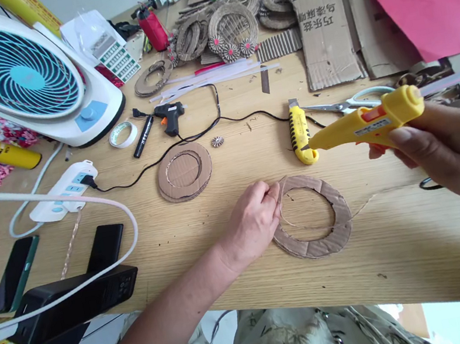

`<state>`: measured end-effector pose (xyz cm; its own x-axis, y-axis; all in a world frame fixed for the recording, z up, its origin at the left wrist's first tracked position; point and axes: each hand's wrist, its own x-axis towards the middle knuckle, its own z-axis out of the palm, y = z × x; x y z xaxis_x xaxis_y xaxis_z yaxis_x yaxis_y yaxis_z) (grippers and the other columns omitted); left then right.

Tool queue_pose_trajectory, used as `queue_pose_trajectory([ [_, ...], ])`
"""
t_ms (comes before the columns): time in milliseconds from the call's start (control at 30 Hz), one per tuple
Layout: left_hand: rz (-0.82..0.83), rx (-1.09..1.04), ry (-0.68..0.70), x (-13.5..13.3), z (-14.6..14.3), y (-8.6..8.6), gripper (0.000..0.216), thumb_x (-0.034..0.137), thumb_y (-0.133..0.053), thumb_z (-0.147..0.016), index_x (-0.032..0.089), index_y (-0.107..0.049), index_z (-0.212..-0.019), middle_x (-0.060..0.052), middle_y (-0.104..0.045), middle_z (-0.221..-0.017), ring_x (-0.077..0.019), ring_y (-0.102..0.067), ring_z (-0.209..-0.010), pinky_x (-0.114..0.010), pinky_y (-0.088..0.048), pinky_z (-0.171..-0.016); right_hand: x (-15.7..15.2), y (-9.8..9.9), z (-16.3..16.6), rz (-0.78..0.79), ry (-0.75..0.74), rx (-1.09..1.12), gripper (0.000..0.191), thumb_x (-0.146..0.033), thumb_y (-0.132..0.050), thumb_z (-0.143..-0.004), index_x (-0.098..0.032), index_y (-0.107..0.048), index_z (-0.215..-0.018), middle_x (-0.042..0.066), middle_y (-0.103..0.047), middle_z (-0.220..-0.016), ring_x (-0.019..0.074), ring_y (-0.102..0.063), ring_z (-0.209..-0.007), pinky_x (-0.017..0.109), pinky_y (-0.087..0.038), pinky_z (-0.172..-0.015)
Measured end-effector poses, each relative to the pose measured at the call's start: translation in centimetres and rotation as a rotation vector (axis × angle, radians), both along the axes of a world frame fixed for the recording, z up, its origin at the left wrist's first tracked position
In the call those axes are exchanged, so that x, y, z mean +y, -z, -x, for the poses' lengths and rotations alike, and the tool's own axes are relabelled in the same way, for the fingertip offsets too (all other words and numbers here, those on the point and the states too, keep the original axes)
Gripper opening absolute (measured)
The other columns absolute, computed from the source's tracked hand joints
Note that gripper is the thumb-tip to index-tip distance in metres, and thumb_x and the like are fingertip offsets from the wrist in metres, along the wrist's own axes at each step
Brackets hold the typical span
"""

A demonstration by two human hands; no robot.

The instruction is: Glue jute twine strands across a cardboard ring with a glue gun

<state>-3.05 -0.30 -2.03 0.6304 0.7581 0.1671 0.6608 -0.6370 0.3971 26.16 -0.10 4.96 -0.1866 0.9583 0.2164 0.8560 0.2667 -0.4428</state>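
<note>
A flat cardboard ring (319, 242) lies on the wooden table (404, 248) in front of me. My left hand (252, 219) rests at the ring's left edge, its fingers pinched on a thin strand of twine (285, 218) that curves along the ring's inner rim. My right hand (453, 153) grips a yellow hot glue gun (366, 125), held in the air to the right of the ring, nozzle pointing left toward a yellow utility knife (299, 134). A glue stick juts from the gun's back.
A cardboard disc (184, 171), a small black glue gun (169, 115), tape roll (123, 134), marker and power strip (63, 191) lie at the left middle. A fan (19, 75) stands far left. Scissors (351, 103), cardboard rings, boxes and pink paper (434, 5) fill the back. Phones lie near left.
</note>
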Motion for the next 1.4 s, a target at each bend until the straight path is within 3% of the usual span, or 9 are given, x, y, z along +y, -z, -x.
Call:
queue_pose_trajectory([
  [267,-0.004,0.104,0.020,0.2,-0.3,-0.7,0.038,0.015,-0.044,-0.099,0.007,-0.047,-0.135,-0.011,-0.056,-0.109,-0.0208,-0.059,-0.101,-0.040,-0.055,-0.096,-0.1,0.0,-0.1,-0.005,-0.010,-0.009,0.041,-0.057,-0.037,-0.099,-0.027,-0.064,-0.092,-0.004,-0.053,-0.058,0.0100,-0.050,-0.042,0.026,-0.039,-0.047],
  [1100,0.033,0.169,0.006,0.3,-0.8,-0.9,0.045,0.010,-0.048,-0.094,0.012,-0.046,-0.139,-0.010,-0.055,-0.110,-0.0207,-0.060,-0.097,-0.039,-0.057,-0.091,-0.1,-0.2,0.1,0.022,-0.026,0.021,0.045,-0.059,-0.035,-0.099,-0.026,-0.066,-0.093,-0.005,-0.051,-0.055,0.0096,-0.048,-0.040,0.027,-0.039,-0.046],
  [1267,0.067,0.008,-0.034,0.3,-0.2,-0.8,0.046,0.013,-0.049,-0.097,0.013,-0.042,-0.142,-0.010,-0.056,-0.116,-0.0208,-0.061,-0.102,-0.038,-0.056,-0.094,-0.1,0.1,-0.2,0.082,0.008,0.083,0.048,-0.063,-0.038,-0.097,-0.026,-0.068,-0.096,-0.004,-0.051,-0.057,0.0101,-0.047,-0.043,0.027,-0.039,-0.045],
  [1400,0.113,-0.139,-0.099,0.5,0.5,-0.4,0.033,0.018,-0.050,-0.099,0.016,-0.049,-0.133,-0.010,-0.058,-0.117,-0.0207,-0.063,-0.106,-0.038,-0.055,-0.096,0.3,0.4,-0.6,0.185,0.034,0.267,0.048,-0.065,-0.043,-0.094,-0.027,-0.073,-0.099,0.001,-0.056,-0.064,0.0122,-0.050,-0.054,0.026,-0.039,-0.046],
])
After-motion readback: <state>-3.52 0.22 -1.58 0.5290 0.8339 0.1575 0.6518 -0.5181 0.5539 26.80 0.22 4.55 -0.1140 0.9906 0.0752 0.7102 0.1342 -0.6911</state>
